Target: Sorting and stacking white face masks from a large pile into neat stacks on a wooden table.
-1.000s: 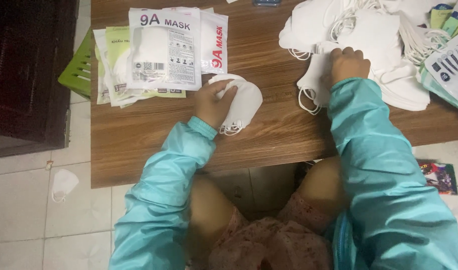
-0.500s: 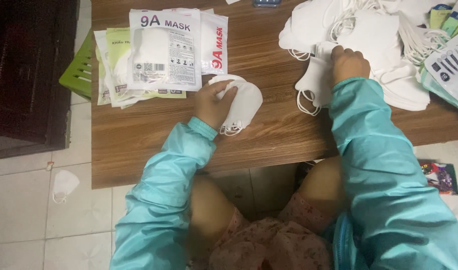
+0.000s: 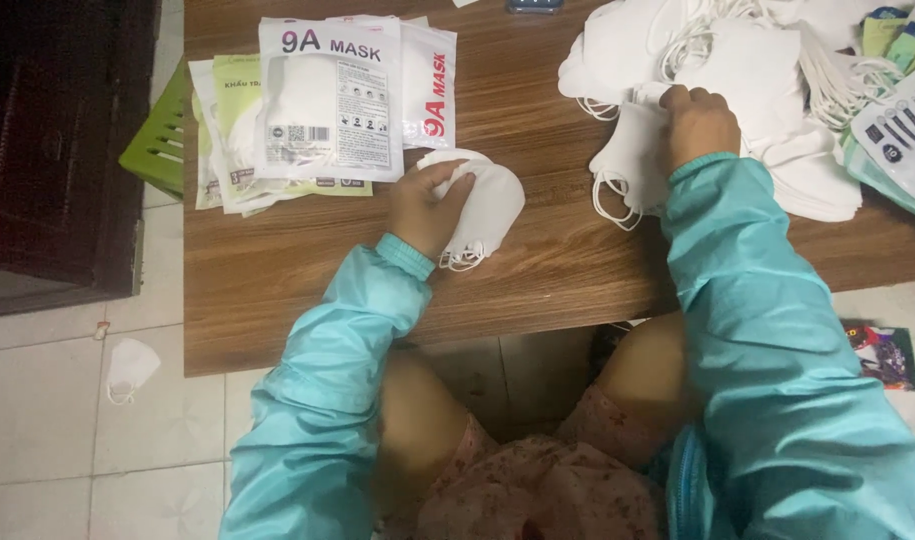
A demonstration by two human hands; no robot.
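Both hands on face masks, almost nothing moved in the last second.

Compared with a second ago the scene is nearly the same: the left hand (image 3: pixel 427 205) stays curled over a small stack of folded white masks (image 3: pixel 487 205) at the bench's (image 3: pixel 537 290) middle, fingers closed around the stack's left edge, ear loops trailing at 6 o'clock. The right hand (image 3: pixel 699 122) has shifted only slightly on the loose mask pile (image 3: pixel 737 70) at 1 o'clock, fingers pinched together on the edge of one white mask (image 3: pixel 632 150), which lies at the pile's near-left side. So the work looks paused mid-pick, with that mask gripped but not lifted clear. Printed mask packets (image 3: pixel 327 100) lie fanned at 11 o'clock, just beyond the left hand. One stray mask (image 3: pixel 129 365) lies on the tiled floor at 8 o'clock.
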